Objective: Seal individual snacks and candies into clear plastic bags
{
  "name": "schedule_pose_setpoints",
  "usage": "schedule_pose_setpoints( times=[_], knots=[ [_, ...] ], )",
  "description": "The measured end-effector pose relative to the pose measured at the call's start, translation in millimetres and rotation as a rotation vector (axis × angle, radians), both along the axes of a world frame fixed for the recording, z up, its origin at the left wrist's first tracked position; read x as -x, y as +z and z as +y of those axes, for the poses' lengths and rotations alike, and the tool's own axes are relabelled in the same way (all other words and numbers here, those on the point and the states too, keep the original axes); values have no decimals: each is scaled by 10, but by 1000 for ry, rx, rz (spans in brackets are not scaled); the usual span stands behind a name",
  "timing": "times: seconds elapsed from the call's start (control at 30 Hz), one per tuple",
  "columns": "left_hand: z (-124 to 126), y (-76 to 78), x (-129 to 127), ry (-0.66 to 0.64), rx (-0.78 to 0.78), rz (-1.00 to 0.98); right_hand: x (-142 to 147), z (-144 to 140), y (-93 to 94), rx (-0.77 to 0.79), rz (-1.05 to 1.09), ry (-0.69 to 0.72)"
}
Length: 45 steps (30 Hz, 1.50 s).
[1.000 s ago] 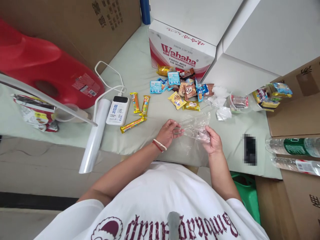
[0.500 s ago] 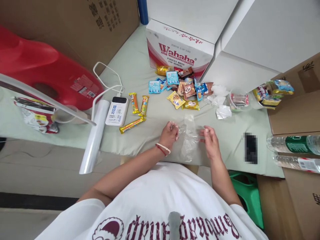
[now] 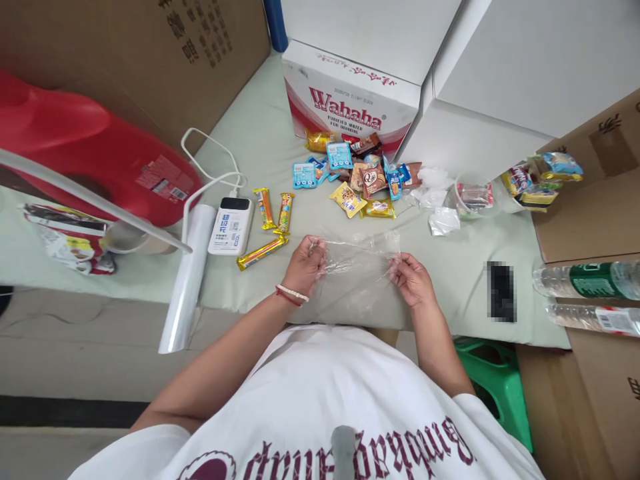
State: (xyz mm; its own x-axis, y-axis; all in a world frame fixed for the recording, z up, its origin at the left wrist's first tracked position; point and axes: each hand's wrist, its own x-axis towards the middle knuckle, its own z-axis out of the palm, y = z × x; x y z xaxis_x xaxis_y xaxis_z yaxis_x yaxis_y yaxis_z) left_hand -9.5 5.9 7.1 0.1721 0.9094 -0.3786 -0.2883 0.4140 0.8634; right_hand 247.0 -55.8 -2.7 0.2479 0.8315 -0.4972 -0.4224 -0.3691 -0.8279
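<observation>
The left hand (image 3: pixel 304 263) bends in with curled fingers, pinching one side of a thin, clear piece of plastic (image 3: pixel 355 263) over the pale green cloth (image 3: pixel 460 267), and the right hand (image 3: pixel 413 280) pinches the other side between thumb and bent fingers. Behind, a white and red cardboard box (image 3: pixel 353 100) says "Wahaha" and "Purified water for drinking". Now the plastic is spread wider and the hands are farther apart than half a second ago.

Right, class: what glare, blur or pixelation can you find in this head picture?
Head view: glare streaks the white roll and glints on the clear plastic film; head view: coarse pixelation masks a dark object at right; head view: a blurry grey patch hides part of the shirt's lettering.
</observation>
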Motion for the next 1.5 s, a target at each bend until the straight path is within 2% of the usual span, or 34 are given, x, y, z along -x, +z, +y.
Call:
schedule_pose_setpoints(
  times=[0.1,0.17,0.27,0.33,0.37,0.47,0.53,0.63,0.7,0.77,0.83,0.9,0.97,1.03,1.13,1.2,1.33,1.43,1.5],
  knots=[
    [81,-123,167,10,-11,105,-85,-8,1,6,-7,-20],
    [121,-175,266,52,-74,288,-118,-4,-8,8,-19,-35],
    [101,-148,336,231,-331,736,-109,15,-30,-17,-55,-48],
    [33,-87,296,275,-578,971,-61,36,-43,-29,-99,-27],
    [-6,-62,253,216,-696,1026,-32,49,-47,-33,-125,-7],
    [-80,-89,109,-162,-901,1039,19,75,-54,-36,-211,42],
    [-83,-204,74,-365,-906,1064,-26,54,-67,-33,-271,35],
    [-82,-422,159,-504,-859,1196,-250,-69,-122,-23,-378,-8],
    [-109,-519,252,-546,-857,1270,-465,-175,-160,20,-489,22],
    [-151,-554,320,-566,-871,1302,-671,-221,-158,76,-685,77],
    [-185,-547,343,-573,-880,1309,-810,-130,-90,76,-941,106],
    [-202,-527,331,-572,-873,1318,-842,127,34,-29,-1155,144],
    [-209,-514,308,-566,-861,1334,-743,506,174,-200,-1273,262],
    [-223,-514,287,-559,-849,1357,-520,919,287,-333,-1357,441],
    [-271,-527,273,-556,-832,1410,-31,1416,342,-364,-1523,656],
    [-311,-533,271,-560,-826,1454,304,1617,302,-349,-1633,742],
    [-355,-519,276,-573,-827,1509,717,1758,192,-224,-1751,856],
    [-353,-502,282,-581,-825,1501,713,1645,245,-193,-1697,818],
    [-348,-499,286,-581,-826,1480,593,1446,347,-309,-1608,755]
  ],
)
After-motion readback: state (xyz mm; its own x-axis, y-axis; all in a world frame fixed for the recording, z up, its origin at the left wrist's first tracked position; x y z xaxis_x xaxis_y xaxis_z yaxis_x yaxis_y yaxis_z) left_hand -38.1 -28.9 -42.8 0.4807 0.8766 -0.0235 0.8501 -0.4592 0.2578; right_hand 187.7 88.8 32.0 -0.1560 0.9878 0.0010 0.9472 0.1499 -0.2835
